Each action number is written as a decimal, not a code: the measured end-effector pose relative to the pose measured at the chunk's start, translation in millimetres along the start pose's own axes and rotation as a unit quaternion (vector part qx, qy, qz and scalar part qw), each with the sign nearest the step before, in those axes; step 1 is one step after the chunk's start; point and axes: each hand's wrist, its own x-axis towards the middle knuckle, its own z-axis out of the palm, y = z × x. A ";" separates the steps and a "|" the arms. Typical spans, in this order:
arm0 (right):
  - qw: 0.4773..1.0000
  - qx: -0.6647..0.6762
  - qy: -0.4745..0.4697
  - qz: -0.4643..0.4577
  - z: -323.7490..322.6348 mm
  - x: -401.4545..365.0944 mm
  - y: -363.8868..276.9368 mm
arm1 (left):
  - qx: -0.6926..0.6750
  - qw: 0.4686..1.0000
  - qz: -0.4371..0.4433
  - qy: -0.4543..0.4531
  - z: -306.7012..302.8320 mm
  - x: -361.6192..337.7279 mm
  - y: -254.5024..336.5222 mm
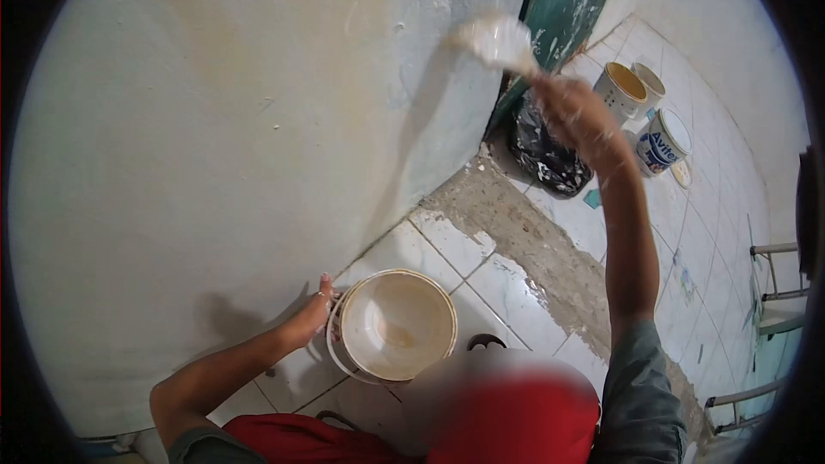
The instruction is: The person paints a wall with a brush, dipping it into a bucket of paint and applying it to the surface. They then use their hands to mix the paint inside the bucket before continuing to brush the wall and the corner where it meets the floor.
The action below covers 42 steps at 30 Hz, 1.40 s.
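My right hand (577, 116) is closed around the handle of a wide paintbrush (497, 41), raised at the wall's edge near the green door frame. White paint coats the brush, and motion blurs both brush and hand. Against the left side of a pale bucket (400, 369), my left hand (316, 314) grips it with the thumb pointing up and the other fingers partly hidden behind the bucket's rim and handle. A whitish residue with a tan patch shows on the bucket's inside bottom. The wall (215, 120) beside me is pale and patchy.
Beyond the green frame (571, 0), a black plastic bag (550, 150) lies on the floor. Several paint buckets stand at the back right, one a labelled tub (663, 144). A rough cement strip (516, 228) crosses the white tiles (507, 301). Metal legs (778, 249) stick in from the right.
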 end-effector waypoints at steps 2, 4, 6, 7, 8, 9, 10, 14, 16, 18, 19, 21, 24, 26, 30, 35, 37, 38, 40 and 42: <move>1.000 0.022 -0.006 -0.014 -7.8 3.0 -23.0 | -0.009 1.000 0.014 0.014 -0.8 10.2 -4.7; 0.999 0.031 -0.012 -0.009 -8.4 2.5 -21.7 | 0.034 0.999 0.034 -0.001 -6.0 18.5 -7.2; 1.000 0.017 -0.012 0.024 -0.7 2.6 10.6 | 0.069 0.996 0.056 -0.013 -7.2 27.1 -10.2; 0.999 0.024 -0.002 0.045 7.1 14.0 46.7 | 0.038 0.998 0.040 -0.015 -8.8 32.2 -12.2; 0.996 0.058 -0.013 0.072 18.5 12.1 67.7 | 0.009 1.000 0.021 -0.017 -9.3 34.7 -13.7; 0.989 0.054 -0.052 0.126 18.4 22.9 109.0 | 0.010 1.000 0.022 -0.018 -6.9 32.1 -11.1; 0.986 0.029 -0.038 0.158 26.1 14.9 120.6 | 0.008 1.000 0.017 -0.011 -2.5 25.3 -4.1; 0.976 -0.034 -0.042 0.212 43.3 13.7 183.2 | -0.018 0.999 -0.021 -0.024 4.6 6.4 14.5; 0.955 -0.192 -0.019 0.227 44.9 11.7 156.1 | -0.014 0.999 -0.019 -0.025 6.3 1.0 21.0; 0.967 -0.202 -0.035 0.151 28.5 17.1 123.5 | -0.020 0.999 -0.021 -0.027 7.1 -0.5 18.5; 0.973 -0.213 -0.049 0.074 19.2 22.4 103.7 | -0.004 1.000 -0.016 -0.025 4.9 2.0 16.6; 0.977 -0.207 -0.037 0.035 3.7 23.3 46.3 | 0.014 0.999 -0.012 -0.027 3.2 6.8 11.2; 0.994 -0.097 -0.018 -0.037 -10.5 9.2 -35.3 | -0.010 1.000 0.009 -0.027 7.4 13.1 9.9; 0.995 -0.064 0.002 -0.083 -13.5 7.8 -63.5 | 0.014 1.000 0.000 -0.015 8.0 13.5 11.2; 0.995 -0.018 -0.004 -0.095 -9.6 5.8 -60.2 | 0.001 0.997 0.050 -0.057 -0.8 31.9 -4.2; 0.994 -0.030 -0.029 0.098 12.0 19.5 81.1 | -0.007 0.999 -0.039 -0.006 9.1 1.6 25.3; 0.988 -0.039 -0.065 0.134 22.1 21.0 143.8 | -0.007 0.999 -0.038 -0.012 8.5 1.5 24.4; 0.989 -0.036 -0.061 0.133 27.6 16.2 148.6 | -0.007 0.999 -0.037 -0.020 8.5 2.5 23.0; 0.971 -0.090 -0.053 0.217 40.5 13.7 150.3 | -0.001 0.999 -0.036 -0.018 8.9 10.4 16.8; 0.970 -0.150 -0.064 0.181 23.6 18.7 137.5 | 0.023 0.999 -0.026 0.013 9.4 13.9 16.1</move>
